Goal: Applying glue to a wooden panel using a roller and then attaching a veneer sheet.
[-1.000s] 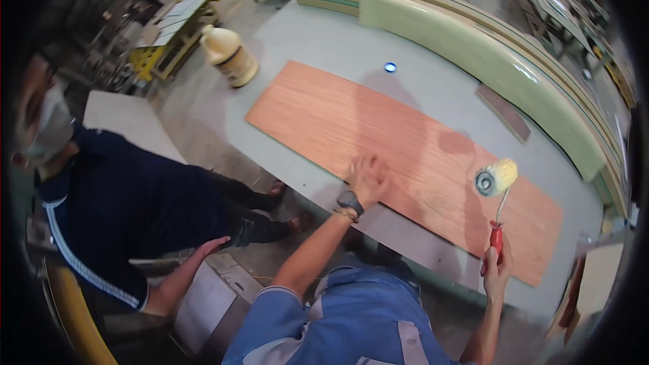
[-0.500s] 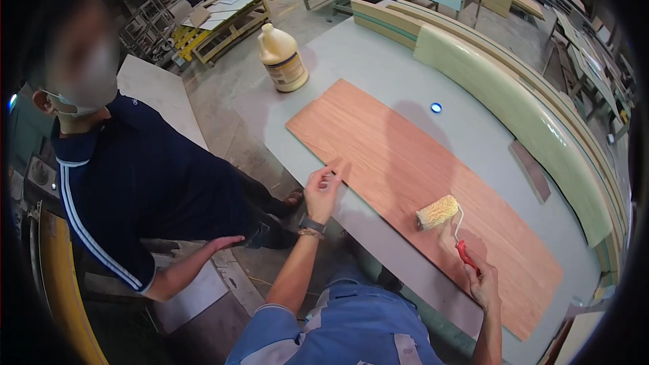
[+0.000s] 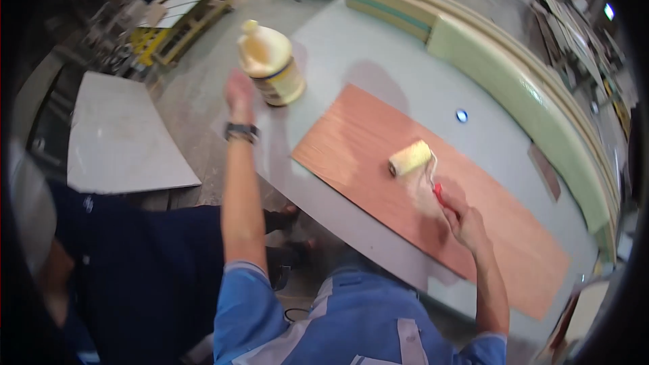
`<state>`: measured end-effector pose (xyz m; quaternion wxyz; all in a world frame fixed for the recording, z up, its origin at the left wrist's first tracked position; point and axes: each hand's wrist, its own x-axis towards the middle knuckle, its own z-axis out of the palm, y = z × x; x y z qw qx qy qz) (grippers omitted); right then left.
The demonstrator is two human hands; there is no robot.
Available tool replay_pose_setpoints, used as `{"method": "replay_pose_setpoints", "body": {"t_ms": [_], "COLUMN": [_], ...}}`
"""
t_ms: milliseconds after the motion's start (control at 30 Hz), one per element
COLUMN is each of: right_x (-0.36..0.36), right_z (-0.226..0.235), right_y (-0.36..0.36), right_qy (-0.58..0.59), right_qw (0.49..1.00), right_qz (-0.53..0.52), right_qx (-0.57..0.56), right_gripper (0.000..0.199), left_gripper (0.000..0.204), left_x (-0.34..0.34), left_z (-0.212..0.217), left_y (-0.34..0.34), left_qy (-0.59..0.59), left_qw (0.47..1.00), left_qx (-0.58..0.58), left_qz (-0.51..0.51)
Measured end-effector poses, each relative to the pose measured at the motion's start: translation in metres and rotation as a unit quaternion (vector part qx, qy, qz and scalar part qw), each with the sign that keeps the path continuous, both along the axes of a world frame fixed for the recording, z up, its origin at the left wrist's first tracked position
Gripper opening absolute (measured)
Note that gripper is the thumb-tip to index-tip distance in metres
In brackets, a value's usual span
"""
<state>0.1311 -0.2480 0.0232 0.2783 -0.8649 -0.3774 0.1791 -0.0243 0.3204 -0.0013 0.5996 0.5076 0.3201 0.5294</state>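
My right hand (image 3: 465, 222) is wrapped round the red handle of a paint roller (image 3: 410, 158). Its pale yellow, fluffy sleeve is over a long reddish wood-grain board (image 3: 351, 142); whether it touches the surface is hard to tell. My left hand (image 3: 239, 94), with a dark watch on the wrist, is stretched out to the left side of a cream plastic jug (image 3: 272, 67). Motion blur smears its fingers, and contact with the jug cannot be made out. The jug stands at the far left of the grey table (image 3: 331, 47), with a labelled lower part.
A small blue-rimmed round cap (image 3: 462, 116) lies beyond the board. Curved, pale green panels (image 3: 500, 71) line the table's far right edge, with a narrow brown strip (image 3: 543, 172) nearby. At the left, a person in a dark shirt (image 3: 149, 263) is close to my left arm.
My left hand has gone from the board's near edge out to the jug. The roller in my right hand has shifted farther up the board. The view has turned and the other person sits lower.
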Motion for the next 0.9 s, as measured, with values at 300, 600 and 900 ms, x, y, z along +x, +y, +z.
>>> {"method": "replay_pose_setpoints", "body": {"t_ms": [300, 600, 900], "right_x": [-0.026, -0.075, -0.064], "right_z": [0.010, 0.008, -0.008], "right_y": [-0.184, -0.210, -0.212], "right_qy": [0.089, 0.205, 0.219], "right_qw": [0.983, 0.926, 0.920], "right_qz": [-0.158, -0.318, -0.309], "right_qx": [-0.013, 0.010, 0.100], "right_gripper": [0.038, 0.037, 0.036], "left_gripper": [0.040, 0.033, 0.029], "left_x": [0.043, 0.063, 0.065], "left_z": [0.037, 0.088, 0.195], "left_y": [0.114, 0.005, -0.122], "left_qy": [0.076, 0.094, 0.319], "left_qw": [0.963, 0.954, 0.769], "left_qx": [0.072, 0.039, 0.128], "left_qz": [-0.249, -0.284, -0.539]}}
